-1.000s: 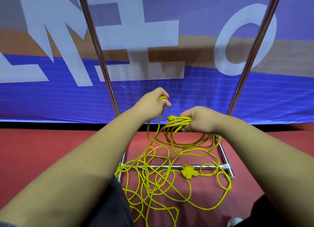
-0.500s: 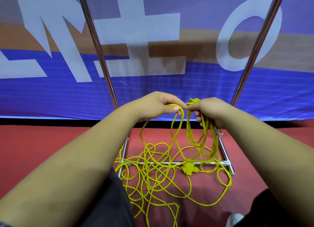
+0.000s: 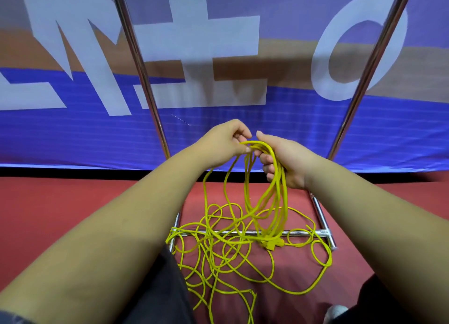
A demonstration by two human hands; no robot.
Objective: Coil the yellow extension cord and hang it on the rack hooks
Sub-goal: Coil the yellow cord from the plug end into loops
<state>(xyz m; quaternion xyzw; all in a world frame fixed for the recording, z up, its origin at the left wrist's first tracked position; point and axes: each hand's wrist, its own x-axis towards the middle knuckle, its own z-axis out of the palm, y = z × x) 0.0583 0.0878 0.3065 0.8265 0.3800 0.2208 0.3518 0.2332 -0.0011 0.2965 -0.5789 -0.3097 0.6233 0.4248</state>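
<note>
Above the rack's base bar (image 3: 298,232), the right grip (image 3: 285,163) clenches gathered loops of the yellow extension cord (image 3: 277,195) while the left grip (image 3: 222,141) pinches a strand at the bundle's top; the rest sprawls tangled across that bar on the red floor (image 3: 73,214)

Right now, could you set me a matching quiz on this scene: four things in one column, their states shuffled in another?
Things:
1 left hand
2 right hand
3 cord's connector
4 rack poles

States:
A grips the gathered loops of yellow extension cord
B shiny metal, rising in front of the blue banner
C pinches the cord's top strand
D lies down by the rack's crossbar

Pairs: 1-C, 2-A, 3-D, 4-B
</note>
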